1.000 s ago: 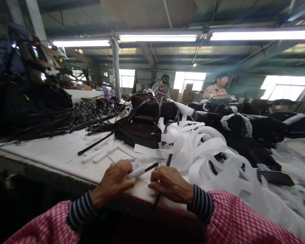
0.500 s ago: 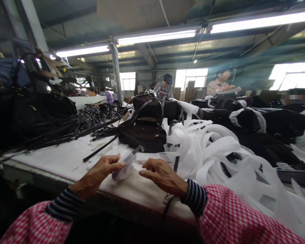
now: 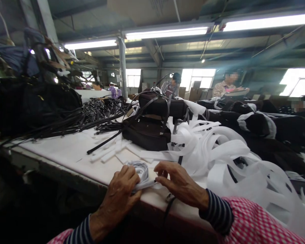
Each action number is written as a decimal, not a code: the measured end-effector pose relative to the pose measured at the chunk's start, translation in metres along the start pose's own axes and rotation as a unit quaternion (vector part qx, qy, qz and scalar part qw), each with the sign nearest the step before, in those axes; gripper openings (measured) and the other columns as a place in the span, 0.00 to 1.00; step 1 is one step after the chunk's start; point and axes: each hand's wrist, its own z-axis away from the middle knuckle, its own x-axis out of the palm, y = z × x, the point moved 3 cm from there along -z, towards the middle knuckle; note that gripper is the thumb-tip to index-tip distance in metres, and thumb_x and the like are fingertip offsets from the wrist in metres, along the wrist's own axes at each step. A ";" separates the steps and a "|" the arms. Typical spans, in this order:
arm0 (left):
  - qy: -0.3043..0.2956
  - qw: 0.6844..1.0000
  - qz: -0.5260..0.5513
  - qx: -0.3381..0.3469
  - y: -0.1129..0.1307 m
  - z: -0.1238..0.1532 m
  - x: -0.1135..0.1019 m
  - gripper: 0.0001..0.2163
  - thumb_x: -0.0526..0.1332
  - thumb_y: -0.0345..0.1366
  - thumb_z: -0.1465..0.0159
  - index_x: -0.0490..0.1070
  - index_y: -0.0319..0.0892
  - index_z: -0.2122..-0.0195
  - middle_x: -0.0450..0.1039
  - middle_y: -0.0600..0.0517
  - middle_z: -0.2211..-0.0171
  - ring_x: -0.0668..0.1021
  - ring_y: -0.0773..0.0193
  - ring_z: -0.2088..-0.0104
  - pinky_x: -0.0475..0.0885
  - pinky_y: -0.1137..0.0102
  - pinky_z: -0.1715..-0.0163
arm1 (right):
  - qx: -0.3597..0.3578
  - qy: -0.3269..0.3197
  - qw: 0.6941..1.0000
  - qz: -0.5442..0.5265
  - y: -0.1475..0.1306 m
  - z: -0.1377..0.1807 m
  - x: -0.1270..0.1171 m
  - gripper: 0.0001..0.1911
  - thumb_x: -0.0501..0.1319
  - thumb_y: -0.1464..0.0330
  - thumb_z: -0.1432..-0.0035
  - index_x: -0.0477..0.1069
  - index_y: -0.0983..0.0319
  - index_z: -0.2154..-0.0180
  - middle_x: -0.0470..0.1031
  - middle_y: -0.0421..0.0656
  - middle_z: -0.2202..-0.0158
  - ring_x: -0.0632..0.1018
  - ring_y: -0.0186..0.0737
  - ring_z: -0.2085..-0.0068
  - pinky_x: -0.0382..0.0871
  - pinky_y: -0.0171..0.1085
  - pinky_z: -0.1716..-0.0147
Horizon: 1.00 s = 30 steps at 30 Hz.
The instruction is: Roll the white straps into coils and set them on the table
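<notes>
A coil of pale, shiny strip rests at the front of the white table, its loops lying on one another. My left hand is closed around the coil's left side, the thumb along the near edge. From the coil a tail of the strip runs right to a small dark tip at the fingers of my right hand. Those fingers are curled in and appear to pinch that tip, though the contact is partly hidden.
Behind the hands, white strips lie flat and a black bag stands. Loose white webbing heaps to the right, with more black bags beyond. Black straps pile at left. The table edge runs in front. Co-workers are farther back.
The coil has come down onto the table and turned so its loops show. My left hand has moved right and over its side; my right hand has met the strip's tail. The view has shifted slightly.
</notes>
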 end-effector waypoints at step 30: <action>0.020 0.998 0.044 -0.041 -0.003 -0.003 0.006 0.08 0.58 0.27 0.43 0.70 0.43 0.63 0.73 0.48 0.58 0.72 0.51 0.53 0.64 0.58 0.56 | -0.149 -0.046 0.987 -0.037 -0.012 -0.035 0.042 0.06 0.63 0.78 0.39 0.75 0.62 0.67 0.73 0.39 0.67 0.72 0.35 0.66 0.59 0.33 0.66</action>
